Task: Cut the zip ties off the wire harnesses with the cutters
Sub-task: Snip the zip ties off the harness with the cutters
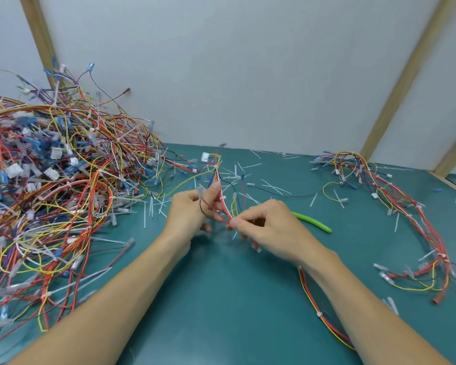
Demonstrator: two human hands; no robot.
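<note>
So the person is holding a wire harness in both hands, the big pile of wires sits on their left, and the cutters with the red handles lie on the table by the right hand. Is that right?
Nearly. The head view shows the cutters have green handles, not red. The rest holds: the left hand and right hand both hold the wire harness, the big pile of wires sits on the left, and the cutters lie on the table by the right hand.

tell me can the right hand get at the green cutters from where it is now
Probably yes: the green cutters lie on the table just behind the right hand, nothing on them. But it pinches the wire harness, so it must let go first.
</note>
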